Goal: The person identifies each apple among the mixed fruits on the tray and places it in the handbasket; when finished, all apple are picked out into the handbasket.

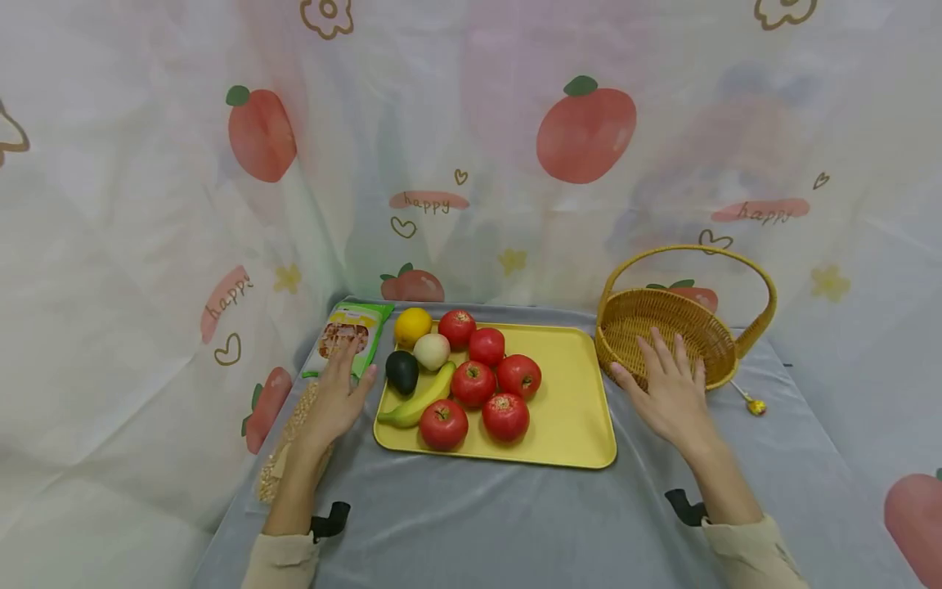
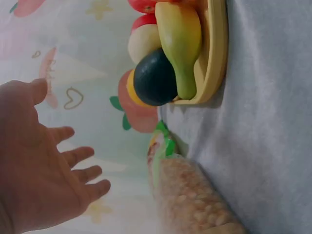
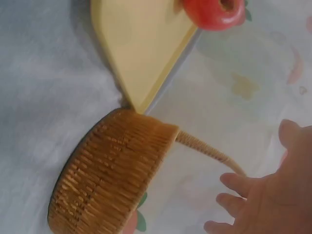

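Observation:
My left hand [image 1: 334, 413] hovers palm down with fingers spread, above a green-and-white packet [image 1: 368, 315] and a clear bag of pale nuts or beans [image 2: 190, 195]. My right hand [image 1: 671, 401] is held out flat in front of a wicker basket [image 1: 621, 327] with a tall handle, holding nothing. In the right wrist view its fingers stand apart from the basket wall [image 3: 107, 170]. Between the hands lies a yellow tray [image 1: 570, 393]. On its left part sit several red fruits [image 1: 473, 384], a banana [image 1: 419, 406], a dark avocado [image 1: 401, 372], a whitish round item [image 1: 431, 352] and a lemon-yellow fruit [image 1: 413, 326].
A grey cloth [image 1: 515, 523] covers the table. Printed white curtains [image 1: 471, 123] hang behind and at both sides. A small yellow flower-like piece [image 1: 755, 406] lies right of the basket. Black straps or mounts [image 1: 331, 521] stick out at both wrists.

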